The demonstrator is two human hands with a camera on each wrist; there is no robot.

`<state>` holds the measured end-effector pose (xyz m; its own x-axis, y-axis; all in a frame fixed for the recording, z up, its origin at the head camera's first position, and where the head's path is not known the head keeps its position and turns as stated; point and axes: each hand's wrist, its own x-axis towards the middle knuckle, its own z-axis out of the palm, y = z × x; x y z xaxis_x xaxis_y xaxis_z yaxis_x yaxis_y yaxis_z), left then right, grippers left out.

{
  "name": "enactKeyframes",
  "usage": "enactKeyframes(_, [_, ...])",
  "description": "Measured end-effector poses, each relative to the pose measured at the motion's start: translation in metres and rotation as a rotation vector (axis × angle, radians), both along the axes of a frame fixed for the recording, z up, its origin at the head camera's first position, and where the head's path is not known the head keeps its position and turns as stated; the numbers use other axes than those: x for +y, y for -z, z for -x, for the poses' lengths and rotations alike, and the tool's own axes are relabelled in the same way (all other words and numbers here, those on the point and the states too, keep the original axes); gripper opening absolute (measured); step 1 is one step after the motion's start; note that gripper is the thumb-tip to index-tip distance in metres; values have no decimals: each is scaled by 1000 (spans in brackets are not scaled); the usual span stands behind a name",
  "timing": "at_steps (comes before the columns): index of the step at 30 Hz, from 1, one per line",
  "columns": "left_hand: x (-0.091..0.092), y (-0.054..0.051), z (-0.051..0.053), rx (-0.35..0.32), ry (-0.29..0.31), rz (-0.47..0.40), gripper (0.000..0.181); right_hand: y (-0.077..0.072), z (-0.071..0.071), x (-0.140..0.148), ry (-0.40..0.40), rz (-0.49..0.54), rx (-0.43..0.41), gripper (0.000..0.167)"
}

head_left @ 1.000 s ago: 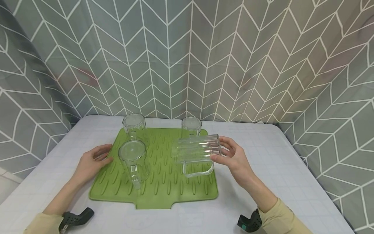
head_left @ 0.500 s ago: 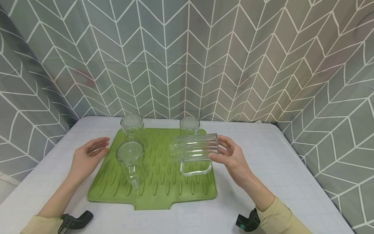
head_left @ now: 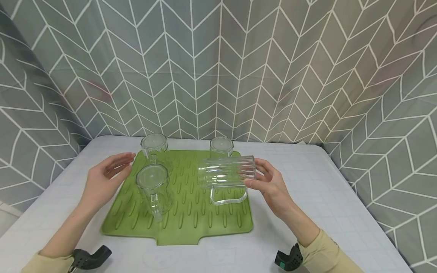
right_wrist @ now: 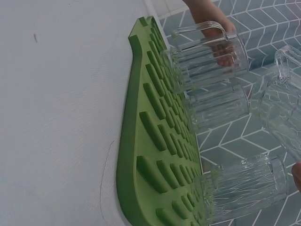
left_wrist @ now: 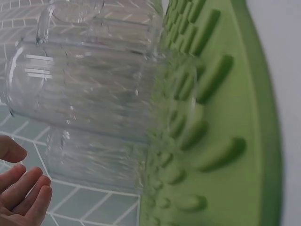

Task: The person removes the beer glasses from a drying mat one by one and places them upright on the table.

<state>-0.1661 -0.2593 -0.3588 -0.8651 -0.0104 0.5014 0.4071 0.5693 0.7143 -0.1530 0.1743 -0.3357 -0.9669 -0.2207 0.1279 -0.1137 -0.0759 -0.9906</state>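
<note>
My right hand (head_left: 271,187) holds a clear glass mug (head_left: 227,172) by one end, fingers and thumb around its rim area. That mug lies sideways in the air over the right part of a green ridged mat (head_left: 184,231), its handle towards me. On the mat stand three more glass mugs, apparently base up: a front-left mug (head_left: 152,182), a back-left mug (head_left: 154,146) and a back-right mug (head_left: 221,146). My left hand (head_left: 104,180) hovers left of the front-left mug, fingers loosely bent, holding nothing. In the right wrist view, the held mug (right_wrist: 284,106) is partly cut off.
A white cloth-covered table (head_left: 304,182) lies under the mat. Behind and at the sides hangs a grey curtain (head_left: 218,76) with white zigzag lines. A black wrist device (head_left: 89,258) sits on my left wrist, another device (head_left: 289,258) on the right.
My left hand has risen from beside the mat's left edge and turned slightly, then shifted a little right towards the mugs. The right hand and its mug stay almost still.
</note>
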Motion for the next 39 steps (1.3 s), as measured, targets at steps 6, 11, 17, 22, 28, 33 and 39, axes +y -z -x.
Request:
enactKeyframes(6, [14,-10,-2,41,57,-42,39,0,-1,0,5,12,1,65])
enactKeyframes(11, [24,-17,-5,50,105,-52,39,1,0,-1,-7,31,15,64])
enactKeyframes(17, [37,-24,-8,19,123,-26,40,0,0,-3,-11,49,24,64])
enactKeyframes(22, [47,-32,-10,-61,121,4,43,-2,-1,-3,-3,62,27,65])
enactKeyframes(28, [56,-40,-11,-141,146,33,49,-5,-2,-2,-11,76,40,64])
enactKeyframes(33, [63,-45,-12,-161,152,67,51,-6,-1,-2,-15,81,41,63])
enactKeyframes(39, [66,-48,-11,-133,148,66,51,-8,-1,-4,-20,99,53,65])
